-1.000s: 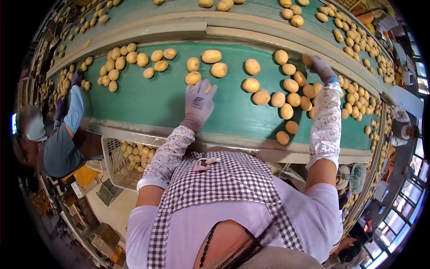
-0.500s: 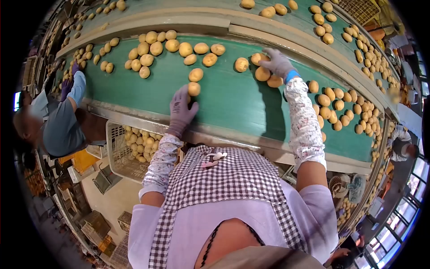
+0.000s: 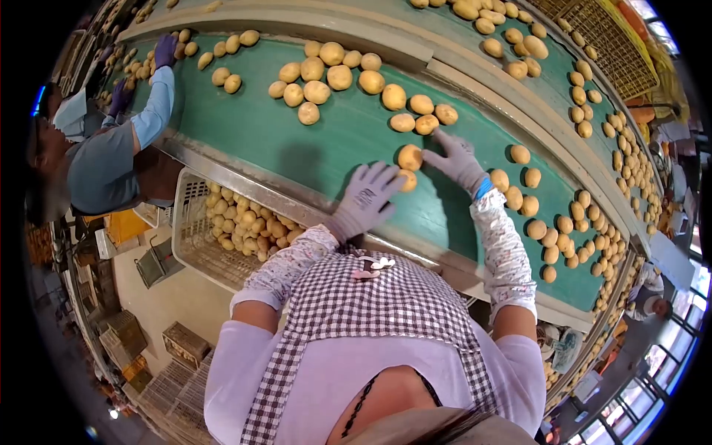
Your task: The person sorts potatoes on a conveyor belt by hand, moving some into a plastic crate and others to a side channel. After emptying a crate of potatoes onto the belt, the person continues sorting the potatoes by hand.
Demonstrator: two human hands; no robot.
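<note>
Potatoes (image 3: pixel 317 91) lie loose on a green belt (image 3: pixel 348 144). They are pale yellow-brown, round to oval and smooth-skinned. Two of them sit between the person's two hands: the upper potato (image 3: pixel 409 156) and, just below it, the lower potato (image 3: pixel 406 180), which is partly hidden by fingers. The left hand (image 3: pixel 367 196) is released and spread flat, its fingers fanned over the belt and the fingertips touching the lower potato. The right hand (image 3: pixel 456 159) is released too, grasping nothing, with its fingers stretched toward the upper potato and the tips just beside it. Both hands wear grey gloves above flowered sleeves. A cluster of four potatoes (image 3: pixel 426 124) lies just past the right hand, and a looser bunch of about eleven sits further along the belt. One white crate (image 3: pixel 185 222) by the belt's near edge, left of the person, holds many more potatoes. One co-worker in a blue sleeve (image 3: pixel 152 111) reaches onto the belt with a purple glove (image 3: pixel 165 50).
</note>
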